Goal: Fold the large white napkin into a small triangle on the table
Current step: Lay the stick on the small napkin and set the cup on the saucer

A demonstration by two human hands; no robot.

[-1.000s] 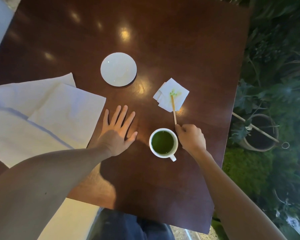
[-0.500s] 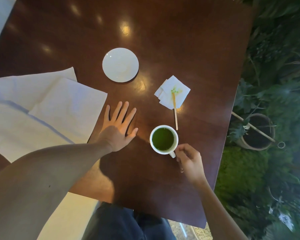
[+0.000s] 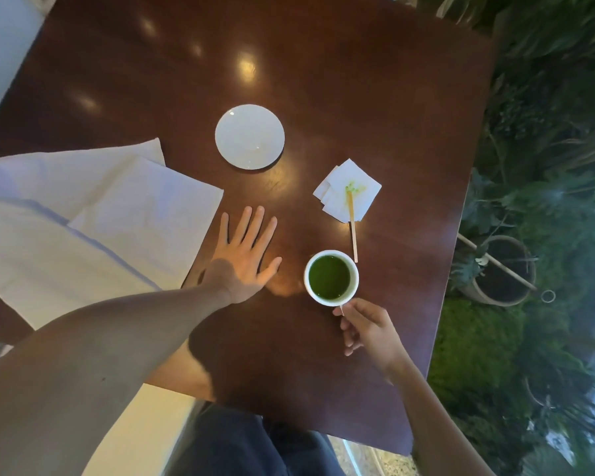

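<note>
The large white napkin (image 3: 93, 221) lies partly folded on the left side of the dark wooden table (image 3: 323, 80), one corner turned over on itself. My left hand (image 3: 244, 252) rests flat on the table just right of the napkin's edge, fingers spread, holding nothing. My right hand (image 3: 368, 329) pinches the handle of a white cup (image 3: 331, 278) of green tea, which stands on the table near the front.
A round white saucer (image 3: 249, 136) sits at the table's middle. A small folded napkin (image 3: 347, 188) stained green lies to the right, with a wooden stirrer (image 3: 353, 231) resting on it. Potted plants (image 3: 502, 269) stand past the table's right edge.
My right hand let go of the wooden stirrer, moved down to the cup and took its handle. My left hand has stayed flat beside the napkin.
</note>
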